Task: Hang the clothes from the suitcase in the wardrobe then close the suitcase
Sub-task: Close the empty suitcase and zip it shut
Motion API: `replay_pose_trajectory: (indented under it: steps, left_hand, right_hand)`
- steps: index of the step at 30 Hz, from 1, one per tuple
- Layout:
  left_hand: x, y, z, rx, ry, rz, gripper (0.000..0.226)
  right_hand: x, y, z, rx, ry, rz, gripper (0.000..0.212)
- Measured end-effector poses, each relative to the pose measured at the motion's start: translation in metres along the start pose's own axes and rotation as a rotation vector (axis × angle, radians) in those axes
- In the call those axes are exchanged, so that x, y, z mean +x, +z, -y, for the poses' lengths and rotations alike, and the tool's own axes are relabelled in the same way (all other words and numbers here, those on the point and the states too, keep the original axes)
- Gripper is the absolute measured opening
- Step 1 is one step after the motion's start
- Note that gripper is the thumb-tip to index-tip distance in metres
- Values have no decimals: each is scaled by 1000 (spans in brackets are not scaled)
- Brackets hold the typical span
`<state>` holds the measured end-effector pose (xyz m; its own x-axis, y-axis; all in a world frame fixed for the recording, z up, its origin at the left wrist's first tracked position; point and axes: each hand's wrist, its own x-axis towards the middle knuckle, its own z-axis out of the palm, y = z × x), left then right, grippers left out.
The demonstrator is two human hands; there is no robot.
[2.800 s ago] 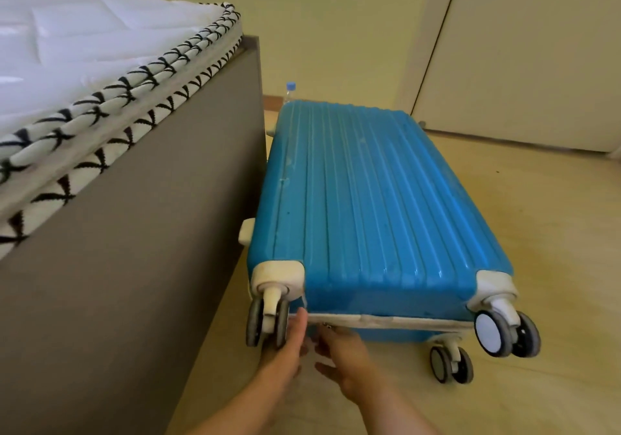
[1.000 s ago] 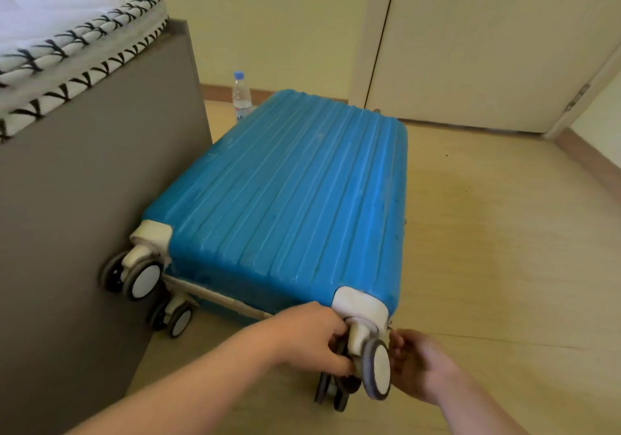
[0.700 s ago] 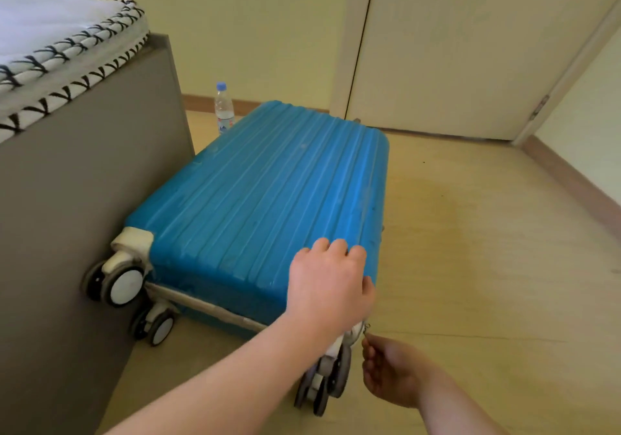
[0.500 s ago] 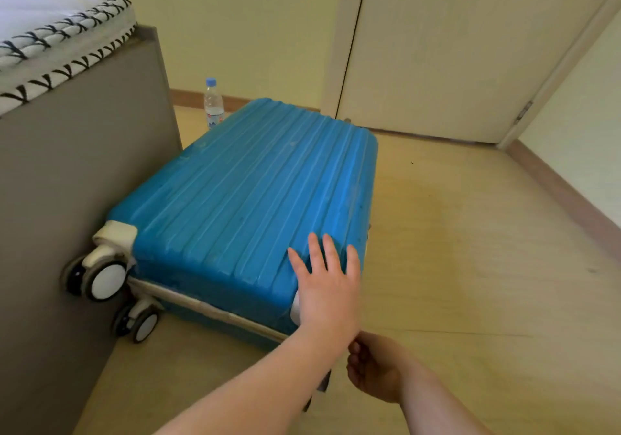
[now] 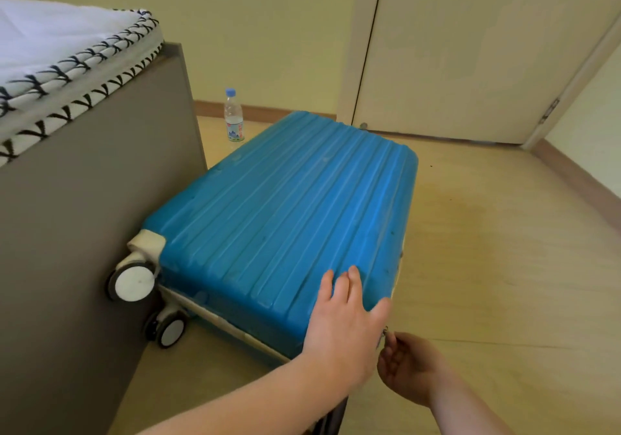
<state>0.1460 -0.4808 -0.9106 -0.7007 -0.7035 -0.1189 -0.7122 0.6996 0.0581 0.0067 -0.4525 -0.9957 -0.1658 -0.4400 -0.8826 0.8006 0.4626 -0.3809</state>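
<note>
Left hand is lying flat on the near right corner of the suitcase, fingers straight and slightly spread, palm pressing on the blue ribbed shell, forearm coming in from bottom left. Right hand is sitting just beside that corner, lower at the suitcase's side, fingers curled in, thumb and fingertip pinching a small metal zipper pull at the seam; part of the grip is hiding behind the left hand. A dark wheel is peeking out under the left forearm at the bottom edge, mostly hidden. Suitcase is lying flat on the wood-look floor, halves together along the near edge, wheeled end facing the camera, pale zipper band running along that edge. Two white-hubbed wheels are showing at the near left end under a cream corner guard, upper one touching or just beside the grey bed frame, cannot tell which. Suitcase's left side is running close along the bed frame. White mattress with black stitched edging is sitting on top of the frame, upper left. Past the suitcase's far left corner a clear water bottle with blue cap is standing upright on the floor near the yellow wall. Pale door is filling the far right, beyond the suitcase's far end.
</note>
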Motion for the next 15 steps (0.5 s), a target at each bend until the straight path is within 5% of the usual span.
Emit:
replay_pose_trajectory:
  steps: [3, 9, 15]
  left_hand:
    - [-16, 0, -1, 0, 60, 43, 41]
    - [10, -18, -1, -143, -110, -63, 92]
    - [66, -3, -28, -32, -277, -19, 91]
  right_hand:
    - [-1, -5, 1, -14, -20, -21, 31]
    - [-1, -5, -8, -177, -35, -52, 32]
    - [-3, 9, -11, -232, 2, -73, 39]
